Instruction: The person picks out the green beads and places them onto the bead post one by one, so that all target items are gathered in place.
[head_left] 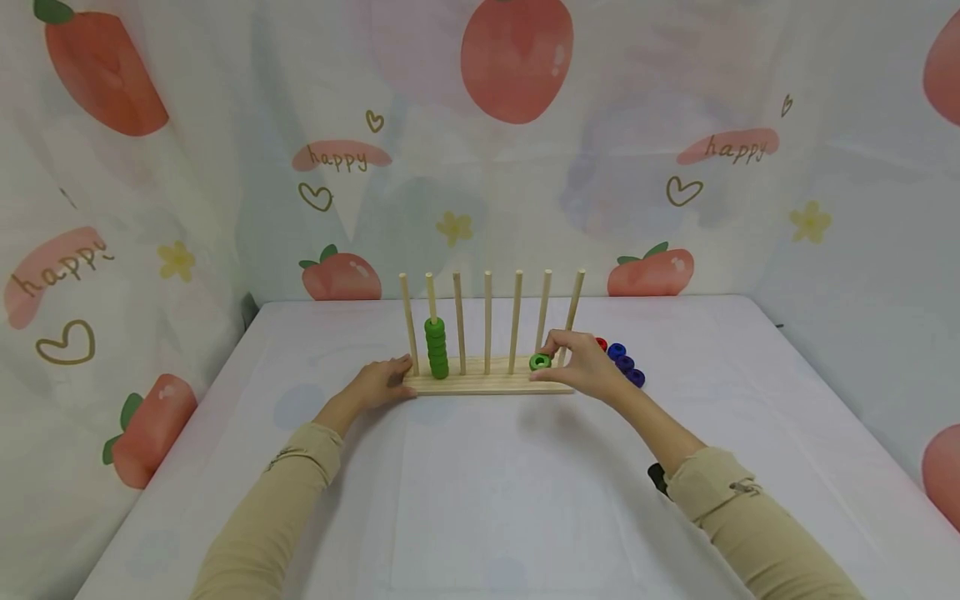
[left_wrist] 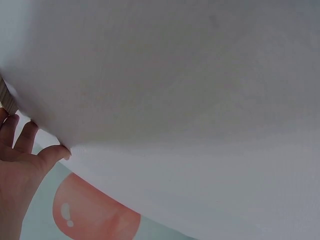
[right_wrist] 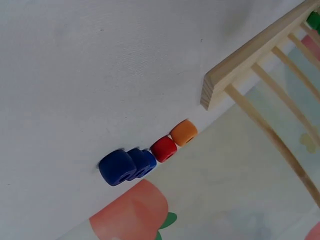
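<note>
A wooden peg rack [head_left: 480, 382] stands on the table with several upright pegs. Stacked green beads [head_left: 437, 350] fill the lower part of the second peg from the left. My left hand [head_left: 375, 382] grips the rack's left end, thumb at the front; in the left wrist view that end [left_wrist: 7, 100] barely shows beside the fingers. Near the rack's right end, my right hand [head_left: 588, 365] pinches a green ring-shaped bead [head_left: 540, 362] between thumb and finger, its hole visible. The right wrist view shows neither that hand nor its bead.
Right of the rack lie blue beads [head_left: 626, 363], a red bead [right_wrist: 163, 149] and an orange bead [right_wrist: 184, 132] in a row. A small black object [head_left: 657, 477] is partly hidden by the right sleeve. Printed cloth hangs behind the table and along its sides.
</note>
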